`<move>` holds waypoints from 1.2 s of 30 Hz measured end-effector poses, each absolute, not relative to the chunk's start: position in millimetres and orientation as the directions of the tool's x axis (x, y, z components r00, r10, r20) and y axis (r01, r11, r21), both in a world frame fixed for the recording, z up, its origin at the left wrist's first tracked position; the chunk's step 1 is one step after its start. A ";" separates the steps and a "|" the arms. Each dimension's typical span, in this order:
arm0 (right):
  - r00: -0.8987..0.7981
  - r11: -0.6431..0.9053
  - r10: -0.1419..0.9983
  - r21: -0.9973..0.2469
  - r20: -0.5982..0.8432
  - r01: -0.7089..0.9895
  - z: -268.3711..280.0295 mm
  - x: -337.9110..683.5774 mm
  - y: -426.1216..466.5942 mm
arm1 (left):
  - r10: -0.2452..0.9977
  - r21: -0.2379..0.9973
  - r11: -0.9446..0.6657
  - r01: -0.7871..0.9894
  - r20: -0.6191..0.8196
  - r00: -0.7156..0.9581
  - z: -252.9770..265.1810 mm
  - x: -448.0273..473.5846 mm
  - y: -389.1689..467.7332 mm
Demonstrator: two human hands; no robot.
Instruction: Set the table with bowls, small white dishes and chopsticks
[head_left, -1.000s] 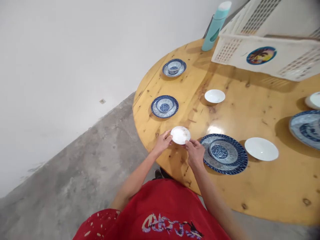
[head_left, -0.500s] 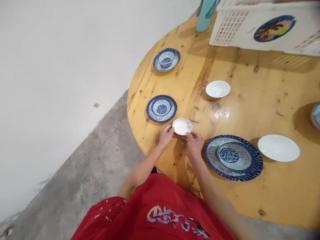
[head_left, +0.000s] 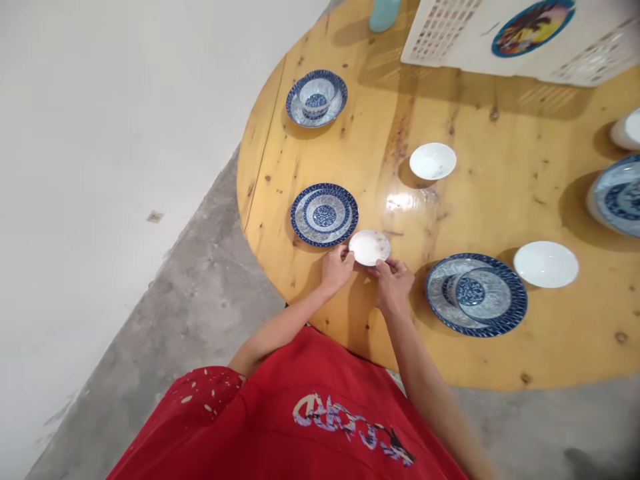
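Observation:
Between my two hands is a small white bowl [head_left: 369, 247] with faint marks inside. My left hand [head_left: 339, 268] pinches its left rim, and my right hand [head_left: 394, 281] grips it at the lower right. Just beyond my left hand a blue-patterned plate [head_left: 301, 223] carries a matching bowl [head_left: 325, 215]. To the right of my right hand, a larger blue-patterned plate [head_left: 515, 313] bears a blue-and-white bowl [head_left: 483, 293]. Whether the white bowl touches the wood cannot be made out.
Farther back stand another blue plate [head_left: 341, 110] with a bowl and a white bowl [head_left: 433, 161]. On the right are a white bowl [head_left: 546, 265] and a big patterned bowl [head_left: 620, 195]. A white plastic basket [head_left: 475, 33] and a turquoise container [head_left: 384, 15] line the round wooden table's [head_left: 565, 353] far side.
The camera view has shifted, bringing more of the table's right side into sight. Both hands keep hold of the small white bowl, which stays close to the nearer blue-patterned plate.

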State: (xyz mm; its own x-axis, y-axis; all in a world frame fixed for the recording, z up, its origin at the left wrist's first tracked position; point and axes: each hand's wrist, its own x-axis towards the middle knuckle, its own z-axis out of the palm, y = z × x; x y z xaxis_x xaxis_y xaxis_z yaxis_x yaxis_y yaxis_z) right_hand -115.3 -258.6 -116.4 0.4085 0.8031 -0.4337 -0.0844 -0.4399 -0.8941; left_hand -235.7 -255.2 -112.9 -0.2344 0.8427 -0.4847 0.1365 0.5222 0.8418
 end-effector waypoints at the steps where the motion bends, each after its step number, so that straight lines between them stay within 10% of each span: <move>1: 0.412 -0.441 0.802 -0.894 -0.432 -0.079 -117.1 -117.3 -260.4 | 0.848 0.839 0.519 0.166 -0.480 -0.226 -112.3 -238.9 -255.3; 36: 0.481 -0.477 0.758 -0.877 -0.441 -0.052 -107.9 -129.9 -266.3 | 0.904 0.841 0.427 0.332 -0.403 -0.141 -104.3 -250.5 -252.4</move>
